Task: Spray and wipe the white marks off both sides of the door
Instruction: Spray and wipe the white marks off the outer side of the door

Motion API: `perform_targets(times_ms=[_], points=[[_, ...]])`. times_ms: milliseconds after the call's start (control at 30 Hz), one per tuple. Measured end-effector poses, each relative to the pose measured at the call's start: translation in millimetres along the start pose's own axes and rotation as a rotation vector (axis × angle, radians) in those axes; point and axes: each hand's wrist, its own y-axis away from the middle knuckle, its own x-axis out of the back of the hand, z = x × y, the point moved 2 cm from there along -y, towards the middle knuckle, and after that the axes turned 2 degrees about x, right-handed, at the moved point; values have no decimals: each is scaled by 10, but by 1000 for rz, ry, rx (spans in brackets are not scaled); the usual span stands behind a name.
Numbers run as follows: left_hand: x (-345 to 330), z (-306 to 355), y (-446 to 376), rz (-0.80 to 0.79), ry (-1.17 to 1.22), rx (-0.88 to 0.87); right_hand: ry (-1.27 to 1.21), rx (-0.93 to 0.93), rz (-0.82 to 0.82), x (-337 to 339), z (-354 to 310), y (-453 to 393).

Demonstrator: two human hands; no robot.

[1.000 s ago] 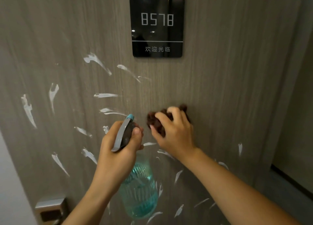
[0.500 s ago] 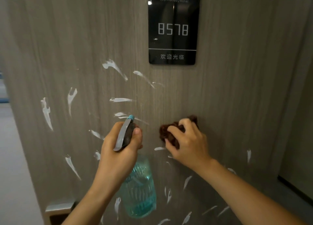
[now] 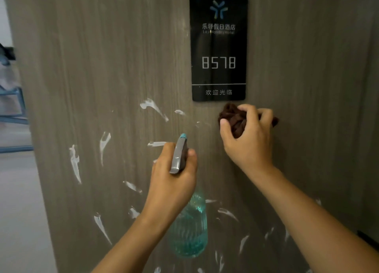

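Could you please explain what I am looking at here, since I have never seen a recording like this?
There is no machine: a camera worn on a person's head looks forward and down at their two bare hands. They face a grey wooden door streaked with white marks, below a black room sign reading 8578. The left hand holds a blue spray bottle in its grip, nozzle toward the door. The right hand presses a bunched brown cloth against the door just under the sign.
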Motion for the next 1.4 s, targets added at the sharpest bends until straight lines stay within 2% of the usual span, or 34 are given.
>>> perform_targets(times_ms=[167,333,467,633,833,1000,1167,1400], points=[[10,-27,-25,-34,41,37,1,85,-168,42,15,201],[213,-63,-25,21,20,12,-22,10,-37,52,-10,129],[404,-67,-14,63,30,14,74,5,23,-251,-436,97],[615,-93,-14,105,55,30,145,277,-140,-464,-891,180],[817,-114,-8,110,62,43,172,160,-54,-374,-870,-30],[848,-128,-59,113,44,37,159,288,-145,-444,-1014,-18],[887,-133,-100,107,68,31,250,159,-79,-276,-779,-58],[890,-54,-230,91,60,21,191,344,-178,-420,-1058,-59]])
